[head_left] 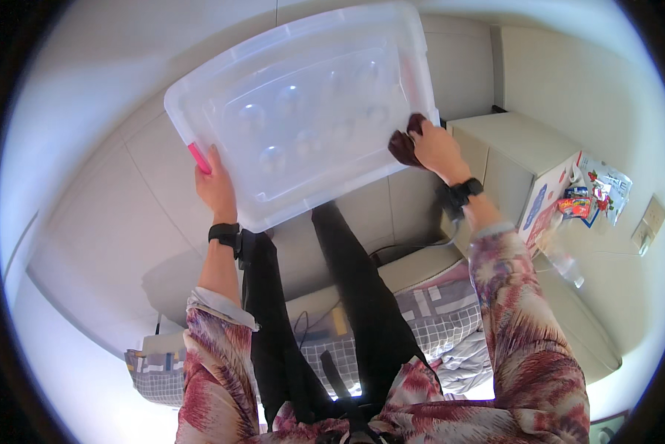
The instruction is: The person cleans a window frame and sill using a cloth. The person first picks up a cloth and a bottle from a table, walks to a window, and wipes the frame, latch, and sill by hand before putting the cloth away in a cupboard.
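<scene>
The right hand [442, 152], right of centre in the upper half of the frame, grips a bunched dark cloth [404, 148] at the lower right part of a translucent plastic panel [317, 122]. The panel fills the upper middle of the frame, tilted, its left side lower than its right; whether it is a lid or a whole box cannot be told. The left hand [215, 189] holds its left edge, thumb beside a pink latch [199, 158], the other fingers mostly hidden.

The step in hand looks like wiping. The left hand would do best to keep a firm hold on the rim, clear of the latch, so the panel does not twist under pressure. The cloth is better folded into a flat pad than left wadded, and worked along the rim and around the round dimples with light, even strokes, since thin plastic may flex.

Outward from it, a pale cabinet [525, 140] stands at the right of the frame, with a silver pouch [615, 185] and an orange packet [573, 207] near it. Below centre lies checked grey fabric [443, 314]; pale floor [147, 222] spreads at left.
</scene>
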A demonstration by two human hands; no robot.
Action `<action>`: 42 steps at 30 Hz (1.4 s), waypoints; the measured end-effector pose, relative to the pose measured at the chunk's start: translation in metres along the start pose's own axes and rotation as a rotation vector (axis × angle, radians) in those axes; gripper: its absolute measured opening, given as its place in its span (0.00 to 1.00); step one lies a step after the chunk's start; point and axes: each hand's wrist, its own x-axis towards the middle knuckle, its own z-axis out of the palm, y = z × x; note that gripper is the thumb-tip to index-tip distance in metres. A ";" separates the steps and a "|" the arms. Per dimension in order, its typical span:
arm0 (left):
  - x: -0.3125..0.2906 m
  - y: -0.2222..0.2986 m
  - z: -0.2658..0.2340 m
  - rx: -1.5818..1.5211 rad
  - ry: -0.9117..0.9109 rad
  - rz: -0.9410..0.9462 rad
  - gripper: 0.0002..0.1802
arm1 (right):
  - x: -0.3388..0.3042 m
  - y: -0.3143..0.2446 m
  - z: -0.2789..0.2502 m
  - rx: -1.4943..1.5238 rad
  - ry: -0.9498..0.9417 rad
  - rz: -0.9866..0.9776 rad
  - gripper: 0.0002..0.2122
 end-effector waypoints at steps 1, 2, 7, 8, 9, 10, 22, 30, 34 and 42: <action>-0.001 0.001 -0.002 0.004 -0.003 0.000 0.28 | -0.018 0.006 0.002 0.002 -0.004 0.004 0.12; 0.000 0.002 -0.003 0.011 0.012 0.033 0.28 | -0.033 0.011 0.007 -0.012 -0.067 -0.027 0.14; 0.007 0.003 0.001 0.129 -0.106 0.063 0.29 | -0.067 0.002 -0.029 -0.057 -0.866 -0.212 0.17; 0.007 0.004 0.001 0.160 -0.100 0.089 0.30 | -0.071 0.009 -0.033 0.017 -0.821 -0.284 0.16; 0.006 0.004 0.003 0.192 -0.092 0.114 0.30 | -0.067 0.015 -0.038 -0.008 -0.625 -0.245 0.16; 0.000 0.004 0.006 0.188 -0.104 0.110 0.30 | -0.064 0.022 -0.045 -0.035 -0.434 -0.194 0.16; 0.004 0.004 0.005 0.228 -0.060 0.148 0.31 | 0.012 0.010 0.002 -0.076 0.122 -0.037 0.22; 0.010 -0.002 0.007 0.202 -0.058 0.151 0.32 | -0.016 0.018 -0.015 -0.169 -0.277 -0.117 0.14; 0.007 0.003 0.008 0.233 -0.072 0.150 0.32 | -0.071 0.045 -0.004 -0.156 -0.839 -0.198 0.18; 0.010 0.000 0.000 0.231 -0.110 0.203 0.32 | 0.016 0.031 -0.068 0.161 0.319 -0.131 0.20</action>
